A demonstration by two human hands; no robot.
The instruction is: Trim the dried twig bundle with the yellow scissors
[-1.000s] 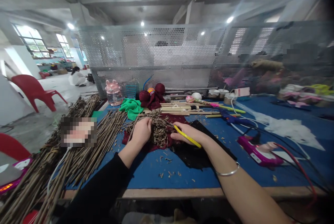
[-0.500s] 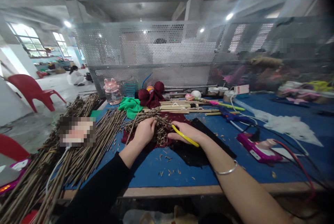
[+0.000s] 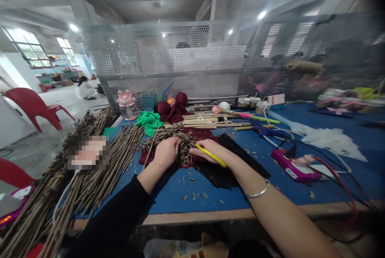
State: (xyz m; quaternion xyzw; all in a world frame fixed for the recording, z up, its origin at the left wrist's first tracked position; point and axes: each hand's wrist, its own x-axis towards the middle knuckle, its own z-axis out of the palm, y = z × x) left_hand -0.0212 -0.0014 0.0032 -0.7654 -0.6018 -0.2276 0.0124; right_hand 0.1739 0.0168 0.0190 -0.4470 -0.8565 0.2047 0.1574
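Yellow-handled scissors are gripped in my right hand, their metal blades pointing left and away from me. My left hand is closed at the dried plant sprigs, fingers pinched near the blade tips; which stem it pinches is partly hidden. Beneath the sprigs lies a dark red cloth. A black sheet is spread under and to the right of my right hand. Small dry scraps are scattered on the blue table in front of me.
Bundles of long dry stalks cover the table's left side. A green cloth, a pink-lidded jar and bamboo sticks stand or lie behind. A purple power strip with cables and a blue glue gun are at right.
The view has shifted slightly. The scissors blades show more clearly between my hands, close to the left fingers. Both hands keep their hold over the sprigs.
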